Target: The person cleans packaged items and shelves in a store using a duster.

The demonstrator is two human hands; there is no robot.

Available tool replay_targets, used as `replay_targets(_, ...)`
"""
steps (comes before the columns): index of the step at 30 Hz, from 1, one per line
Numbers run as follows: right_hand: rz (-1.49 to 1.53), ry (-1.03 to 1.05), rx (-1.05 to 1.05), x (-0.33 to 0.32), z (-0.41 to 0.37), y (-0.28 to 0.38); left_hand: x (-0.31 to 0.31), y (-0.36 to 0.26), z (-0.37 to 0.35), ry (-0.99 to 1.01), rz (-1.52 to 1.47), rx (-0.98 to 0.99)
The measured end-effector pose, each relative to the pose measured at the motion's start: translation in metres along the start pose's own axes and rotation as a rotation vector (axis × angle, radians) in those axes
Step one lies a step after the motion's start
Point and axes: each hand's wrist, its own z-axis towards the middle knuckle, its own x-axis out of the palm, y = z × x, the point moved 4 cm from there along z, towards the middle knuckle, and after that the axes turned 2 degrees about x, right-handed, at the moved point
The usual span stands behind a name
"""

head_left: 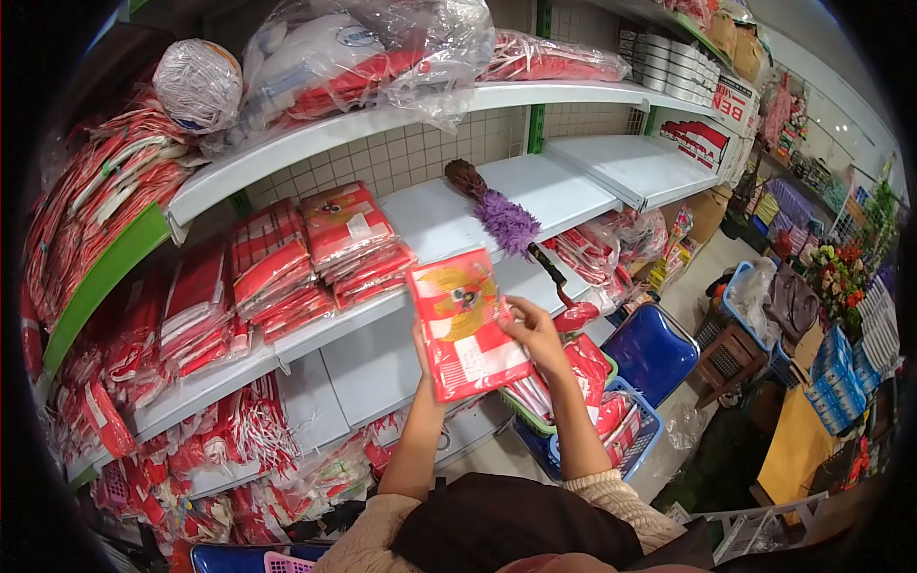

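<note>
- Between both hands, above the near edge of the shelf: one red packet in clear plastic, with a yellow emblem on its upper part and a white label on its lower part. The packet is tilted, front face up.
- Right hand: gripping the right edge of the packet, with the thumb on the front face.
- Left hand: holding the packet at its left edge; most of the fingers are hidden behind it.
- Shelf, far side of the packet: carries stacks of red packages to the left, including the stack nearest the packet.
- Feather duster, right of these stacks: purple head on the shelf, dark handle extending past the shelf edge toward the near right.
- Upper shelf: carries a white ball at the left and a large clear bag beside it.
- Lower shelf area, near left: red-and-white bundles with loose white strands.
- Right of the right forearm: a blue basket containing red-and-white packages, near a blue chair.
- Far right: a cardboard box with red print, beside the shelving.
</note>
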Motion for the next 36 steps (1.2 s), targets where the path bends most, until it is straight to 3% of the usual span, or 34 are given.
replay_targets(2, -0.095, -0.085, -0.089, -0.013, 0.002, 0.018, -0.013, 0.004, -0.004, -0.288, 0.289, -0.097)
replay_targets(3, -0.113, -0.097, -0.125, -0.016, 0.000, 0.030, -0.018, 0.002, 0.002, -0.127, 0.440, -0.076)
replay_targets(6, -0.169, -0.102, -0.161, -0.006, -0.007, 0.054, -0.005, -0.002, -0.006, -0.118, 0.537, -0.197)
replay_targets(10, -0.229, -0.054, -0.112, 0.019, -0.008, 0.029, -0.007, 0.025, -0.011, -0.025, 0.346, -0.311)
replay_targets(12, -0.289, 0.035, -0.079, 0.042, -0.013, 0.011, -0.050, 0.043, -0.013, -0.179, 0.214, -0.284)
replay_targets(14, -0.370, 0.086, -0.134, 0.060, -0.017, -0.004, -0.055, 0.046, -0.012, -0.216, 0.105, -0.237)
replay_targets(15, -0.359, 0.146, 0.015, 0.066, -0.022, 0.004, -0.046, 0.043, -0.012, -0.190, 0.078, -0.220)
replay_targets(18, -0.504, 0.099, -0.079, 0.055, -0.012, 0.019, -0.021, 0.025, -0.014, -0.134, 0.037, -0.166)
replay_targets(19, -0.558, -0.050, -0.252, 0.048, -0.008, 0.034, -0.017, 0.023, -0.013, -0.118, 0.031, -0.159)
replay_targets(21, -1.083, -0.316, -0.610, 0.018, 0.012, 0.049, -0.010, 0.014, -0.010, -0.101, 0.029, -0.141)
replay_targets(23, -1.434, -0.600, -0.729, -0.010, 0.036, 0.062, -0.005, 0.010, -0.010, -0.093, 0.025, -0.131)
replay_targets(26, -1.522, -0.682, -0.566, -0.060, 0.064, 0.030, 0.001, 0.006, -0.008, -0.084, 0.025, -0.124)
replay_targets(29, -1.475, -0.422, -0.039, -0.082, 0.062, -0.014, 0.002, 0.006, -0.007, -0.086, 0.019, -0.118)
replay_targets(30, -1.422, -0.488, -0.168, -0.080, 0.048, -0.023, 0.000, 0.006, -0.008, -0.087, 0.014, -0.115)
replay_targets(33, -1.189, -0.495, -0.071, -0.092, 0.015, -0.078, -0.005, 0.006, -0.007, -0.086, 0.000, -0.103)
replay_targets(36, -1.057, -0.327, -0.127, -0.100, -0.025, -0.144, -0.010, 0.009, -0.007, -0.100, 0.000, -0.099)
